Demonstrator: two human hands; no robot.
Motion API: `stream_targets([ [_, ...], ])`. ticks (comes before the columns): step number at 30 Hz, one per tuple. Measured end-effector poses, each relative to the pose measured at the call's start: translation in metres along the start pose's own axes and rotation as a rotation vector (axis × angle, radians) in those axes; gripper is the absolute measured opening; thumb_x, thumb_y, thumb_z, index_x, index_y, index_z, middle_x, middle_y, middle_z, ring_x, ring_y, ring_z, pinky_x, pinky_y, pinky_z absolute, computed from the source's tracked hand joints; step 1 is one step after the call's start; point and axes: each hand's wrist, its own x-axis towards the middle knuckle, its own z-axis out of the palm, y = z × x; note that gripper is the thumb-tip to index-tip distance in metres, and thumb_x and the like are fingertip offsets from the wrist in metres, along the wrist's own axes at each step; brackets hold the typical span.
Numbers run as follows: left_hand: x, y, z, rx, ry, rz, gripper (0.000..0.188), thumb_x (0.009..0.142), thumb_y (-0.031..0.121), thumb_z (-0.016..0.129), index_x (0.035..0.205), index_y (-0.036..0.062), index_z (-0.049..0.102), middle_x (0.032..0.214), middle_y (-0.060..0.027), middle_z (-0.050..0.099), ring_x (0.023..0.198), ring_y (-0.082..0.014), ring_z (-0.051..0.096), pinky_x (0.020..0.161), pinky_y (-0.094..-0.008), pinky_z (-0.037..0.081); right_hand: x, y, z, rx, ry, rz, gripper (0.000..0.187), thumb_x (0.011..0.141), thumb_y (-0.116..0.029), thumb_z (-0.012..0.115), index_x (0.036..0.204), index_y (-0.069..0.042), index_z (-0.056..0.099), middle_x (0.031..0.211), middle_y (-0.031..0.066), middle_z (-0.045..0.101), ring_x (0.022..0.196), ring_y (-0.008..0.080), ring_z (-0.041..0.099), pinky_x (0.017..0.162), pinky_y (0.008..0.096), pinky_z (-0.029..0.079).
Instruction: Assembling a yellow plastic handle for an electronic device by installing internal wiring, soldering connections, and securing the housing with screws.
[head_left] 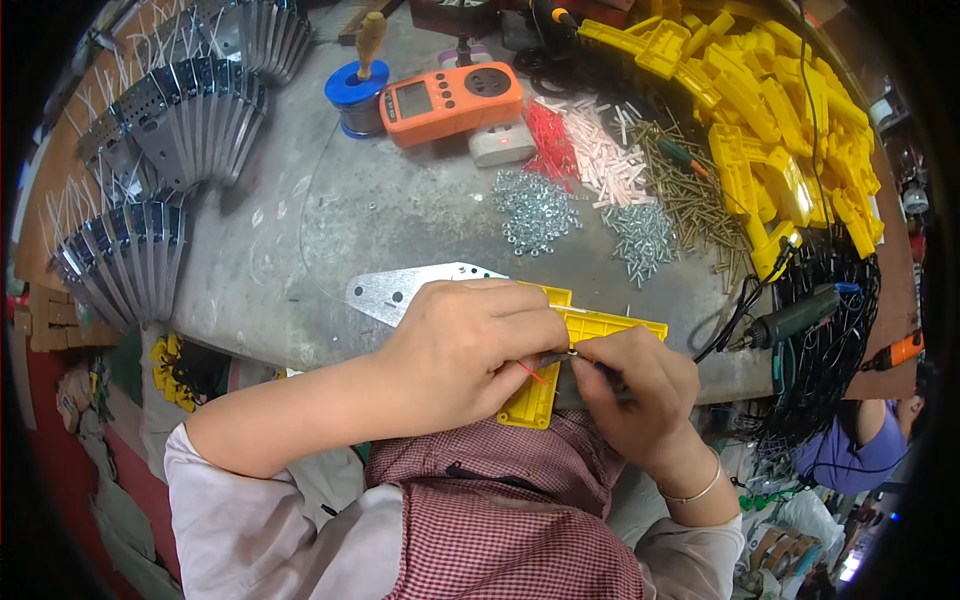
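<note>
Possibly the yellow casing (525, 408), jutting past the desk's (300, 215) near edge, tips lapward if bumped, or the right hand (640, 385), pinching a small part (572, 352), slips; left hand's (480, 335) grip unclear, near red wire (533, 373).

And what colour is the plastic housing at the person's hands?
Yellow; the plastic housing shows best in the head view.
</note>
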Motion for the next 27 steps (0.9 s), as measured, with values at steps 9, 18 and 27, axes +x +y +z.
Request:
stream_targets([
  [9, 0.002, -0.002, -0.016, -0.129, -0.004, -0.068, 0.028, 0.066, -0.002, 0.065, 0.093, 0.0054, 0.069, 0.087, -0.0071, 0.067, 0.083, -0.0246, 0.064, 0.076, -0.0361, 0.049, 0.001, 0.007, -0.002, 0.299, -0.072, 0.093, 0.013, 0.074, 0.002, 0.069, 0.084, -0.003, 0.061, 0.073, 0.006, 0.058, 0.058, 0.0144, 0.055, 0.053, 0.0238, 0.044],
  [18, 0.011, 0.006, -0.017, -0.166, 0.037, -0.304, 0.03, 0.074, -0.004, 0.062, 0.101, 0.0032, 0.07, 0.089, -0.01, 0.068, 0.079, -0.0214, 0.065, 0.071, -0.0328, 0.051, 0.026, 0.034, -0.029, -0.367, -0.068, -0.011, 0.032, 0.075, -0.024, 0.074, 0.099, -0.005, 0.067, 0.085, 0.0092, 0.062, 0.084, 0.0271, 0.06, 0.076, 0.0353, 0.048],
  [27, 0.015, -0.004, -0.006, 0.221, 0.005, -0.213, 0.017, 0.073, 0.003, 0.064, 0.09, 0.0033, 0.065, 0.087, -0.0105, 0.066, 0.075, -0.027, 0.06, 0.066, -0.0353, 0.05, 0.025, 0.016, -0.014, -0.268, -0.195, -0.028, 0.008, 0.078, -0.014, 0.067, 0.083, -0.008, 0.065, 0.076, 0.0053, 0.055, 0.074, 0.0257, 0.059, 0.064, 0.0362, 0.048],
])
